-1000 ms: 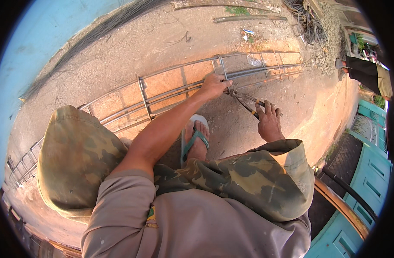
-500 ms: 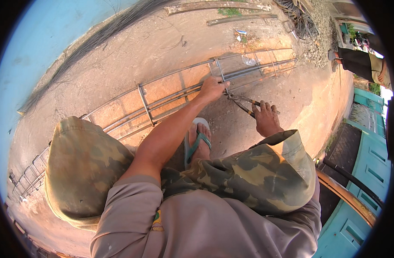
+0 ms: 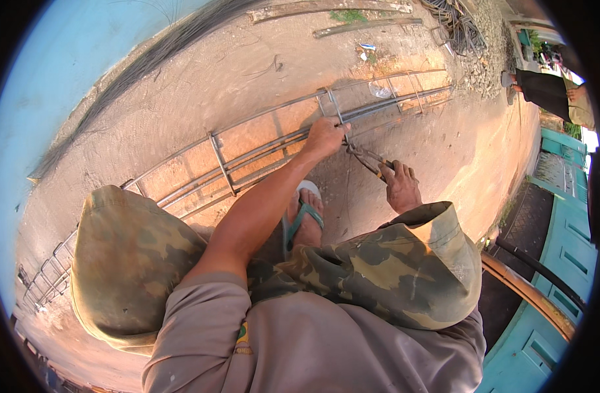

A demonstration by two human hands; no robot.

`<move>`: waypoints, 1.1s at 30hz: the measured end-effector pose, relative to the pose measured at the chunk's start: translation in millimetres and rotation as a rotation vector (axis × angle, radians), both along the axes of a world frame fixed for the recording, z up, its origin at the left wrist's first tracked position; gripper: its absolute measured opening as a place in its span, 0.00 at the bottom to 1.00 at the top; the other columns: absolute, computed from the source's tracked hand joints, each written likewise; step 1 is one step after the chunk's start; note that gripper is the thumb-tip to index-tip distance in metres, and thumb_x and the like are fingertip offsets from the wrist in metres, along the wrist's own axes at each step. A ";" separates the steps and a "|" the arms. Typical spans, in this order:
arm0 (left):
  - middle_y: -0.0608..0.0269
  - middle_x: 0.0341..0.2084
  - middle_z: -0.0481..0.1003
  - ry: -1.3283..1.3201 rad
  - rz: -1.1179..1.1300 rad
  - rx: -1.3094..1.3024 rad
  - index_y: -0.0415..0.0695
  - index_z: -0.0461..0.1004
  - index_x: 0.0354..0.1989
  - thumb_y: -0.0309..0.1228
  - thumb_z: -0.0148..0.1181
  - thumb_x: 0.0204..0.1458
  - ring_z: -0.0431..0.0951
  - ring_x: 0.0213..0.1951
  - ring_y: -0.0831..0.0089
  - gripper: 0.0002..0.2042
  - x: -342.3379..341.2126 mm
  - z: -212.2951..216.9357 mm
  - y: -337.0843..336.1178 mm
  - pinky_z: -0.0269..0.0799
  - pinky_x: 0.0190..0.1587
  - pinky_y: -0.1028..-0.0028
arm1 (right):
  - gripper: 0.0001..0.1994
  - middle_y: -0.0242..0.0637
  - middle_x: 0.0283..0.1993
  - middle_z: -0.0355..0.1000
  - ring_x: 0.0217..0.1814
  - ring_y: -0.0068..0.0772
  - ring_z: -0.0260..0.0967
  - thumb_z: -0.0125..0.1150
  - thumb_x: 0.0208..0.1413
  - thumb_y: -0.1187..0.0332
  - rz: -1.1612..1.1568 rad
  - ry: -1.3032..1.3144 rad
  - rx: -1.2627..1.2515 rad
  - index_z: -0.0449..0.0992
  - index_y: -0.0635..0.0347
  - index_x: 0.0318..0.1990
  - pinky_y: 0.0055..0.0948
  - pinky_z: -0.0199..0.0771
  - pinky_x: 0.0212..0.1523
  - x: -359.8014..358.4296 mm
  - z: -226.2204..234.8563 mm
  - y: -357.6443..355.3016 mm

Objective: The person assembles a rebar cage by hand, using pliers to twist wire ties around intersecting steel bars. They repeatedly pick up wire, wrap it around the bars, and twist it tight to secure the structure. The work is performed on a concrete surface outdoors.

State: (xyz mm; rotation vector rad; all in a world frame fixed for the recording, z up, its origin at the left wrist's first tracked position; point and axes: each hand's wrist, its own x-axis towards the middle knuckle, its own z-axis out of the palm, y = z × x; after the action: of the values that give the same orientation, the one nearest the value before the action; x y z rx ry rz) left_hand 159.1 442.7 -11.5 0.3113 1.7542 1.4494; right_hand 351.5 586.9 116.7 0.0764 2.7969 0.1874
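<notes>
A long steel rebar cage (image 3: 222,171) with square stirrups lies across the ground in front of me. My left hand (image 3: 325,137) is closed around its bars beside one stirrup (image 3: 335,105). Just to the right, my right hand (image 3: 401,187) grips the handles of tying pincers (image 3: 367,154). The pincers' jaws meet the cage at the stirrup's lower corner, close to my left fingertips. Any wire between the jaws is too small to make out. Below my left hand is my sandalled foot (image 3: 304,219).
A bundle of thin rods (image 3: 126,82) runs along the blue wall (image 3: 70,65). Wooden planks (image 3: 332,9), coiled wire (image 3: 458,29) and gravel (image 3: 484,65) lie farther off. Another person's leg (image 3: 542,92) shows at the far right, near a turquoise gate (image 3: 562,249).
My right hand has shifted slightly left and its fingers have closed in on the pincers. The handles are nearer together. My left hand stays at the same spot on the cage.
</notes>
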 end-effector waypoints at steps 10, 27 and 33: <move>0.50 0.19 0.75 0.040 0.035 -0.031 0.34 0.77 0.26 0.40 0.61 0.56 0.75 0.23 0.60 0.18 0.3 7.0 -0.7 0.68 0.31 0.60 | 0.22 0.49 0.43 0.66 0.46 0.57 0.71 0.55 0.50 0.79 -0.503 -0.209 -0.340 0.65 0.58 0.55 0.48 0.74 0.43 12.1 -0.5 -28.5; 0.51 0.59 0.66 1.376 -0.331 0.269 0.43 0.67 0.56 0.27 0.56 0.51 0.72 0.55 0.64 0.21 22.1 35.7 -46.1 0.61 0.61 0.58 | 0.10 0.39 0.28 0.69 0.25 0.32 0.69 0.57 0.54 0.72 -1.608 -0.482 -1.941 0.64 0.55 0.41 0.31 0.70 0.27 3.8 5.6 -9.9; 0.55 0.45 0.78 1.087 -0.786 0.131 0.42 0.75 0.45 0.32 0.58 0.48 0.74 0.53 0.64 0.15 82.7 56.1 11.1 0.61 0.60 0.58 | 0.13 0.40 0.29 0.70 0.26 0.36 0.69 0.58 0.58 0.62 -1.347 -0.470 -1.640 0.65 0.57 0.46 0.32 0.71 0.29 17.1 -0.6 2.9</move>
State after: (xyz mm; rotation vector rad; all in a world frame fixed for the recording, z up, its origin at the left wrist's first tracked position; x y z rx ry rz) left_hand 241.8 453.7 44.7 1.8866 1.9041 0.7963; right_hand 368.7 589.9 116.0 1.1226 1.1945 -1.8731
